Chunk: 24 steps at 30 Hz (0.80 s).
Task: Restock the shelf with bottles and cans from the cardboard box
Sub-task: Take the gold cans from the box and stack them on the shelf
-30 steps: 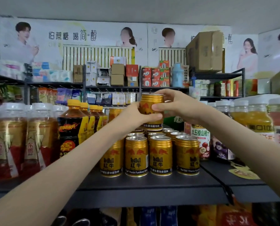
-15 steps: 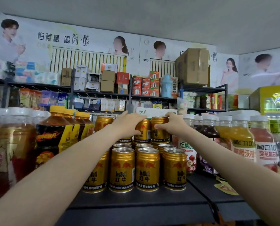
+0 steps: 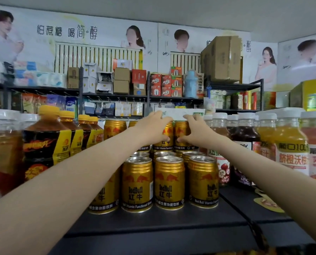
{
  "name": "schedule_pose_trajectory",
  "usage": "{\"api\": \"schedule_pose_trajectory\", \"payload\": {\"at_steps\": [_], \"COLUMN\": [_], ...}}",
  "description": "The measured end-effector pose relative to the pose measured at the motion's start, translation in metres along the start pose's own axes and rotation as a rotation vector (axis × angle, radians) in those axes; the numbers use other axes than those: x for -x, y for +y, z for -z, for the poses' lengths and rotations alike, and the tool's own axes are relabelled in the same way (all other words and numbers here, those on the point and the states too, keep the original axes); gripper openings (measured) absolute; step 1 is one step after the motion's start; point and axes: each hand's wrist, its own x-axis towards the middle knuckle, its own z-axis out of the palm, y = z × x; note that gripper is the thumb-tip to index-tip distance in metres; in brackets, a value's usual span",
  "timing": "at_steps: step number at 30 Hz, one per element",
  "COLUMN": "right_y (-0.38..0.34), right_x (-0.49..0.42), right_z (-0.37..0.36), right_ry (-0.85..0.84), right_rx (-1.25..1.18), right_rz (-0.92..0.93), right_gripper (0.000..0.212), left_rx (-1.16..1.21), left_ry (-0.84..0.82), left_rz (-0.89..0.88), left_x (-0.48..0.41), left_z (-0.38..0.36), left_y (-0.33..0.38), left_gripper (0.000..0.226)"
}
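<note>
Gold Red Bull cans (image 3: 170,183) stand in rows on the dark shelf (image 3: 171,223), with a second tier stacked on top toward the back. My left hand (image 3: 153,127) wraps the left side of one upper-tier can (image 3: 167,134). My right hand (image 3: 197,131) wraps the right side of the can next to it (image 3: 181,133). The two cans stand upright, side by side and touching, on the tops of the lower cans. Another upper-tier can (image 3: 115,129) stands further left. The cardboard box with the stock is out of view.
Dark drink bottles with yellow caps (image 3: 47,144) crowd the shelf left of the cans. White-capped juice bottles (image 3: 289,144) line the right. A white carton (image 3: 179,113) sits behind the cans. Far shelves carry small boxes and a large cardboard box (image 3: 221,57).
A second ago both hands held one can above the stack. It now stands on the upper tier beside another can, and each hand rests around its own can, further back.
</note>
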Motion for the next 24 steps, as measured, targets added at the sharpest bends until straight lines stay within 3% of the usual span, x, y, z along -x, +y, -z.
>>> {"api": "schedule_pose_trajectory", "payload": {"at_steps": [4,11,14,18,24], "right_y": [0.002,-0.002,-0.006,-0.024,-0.083], "right_x": [0.004,0.009,0.014,0.030,0.076], "right_z": [0.001,0.007,0.008,0.016,0.020], "right_ry": [-0.075,-0.085,-0.079,0.042,0.288], "right_rx": [0.174,0.136,0.237,0.239,0.088], "right_rz": [0.236,0.176,0.209,0.187,0.171], "right_gripper": [0.087,0.083,0.083,0.079,0.059], "left_rx": [-0.057,-0.169,-0.163,-0.145,0.088], "left_ry": [0.021,0.019,0.041,0.161,0.277], "left_rz": [-0.060,-0.102,-0.088,-0.061,0.050], "left_x": [0.005,0.013,0.021,0.040,0.083], "left_z": [-0.001,0.007,0.013,0.024,0.043], "left_y": [-0.003,-0.006,-0.006,-0.007,-0.003], "left_gripper": [0.081,0.082,0.074,0.054,0.053]}}
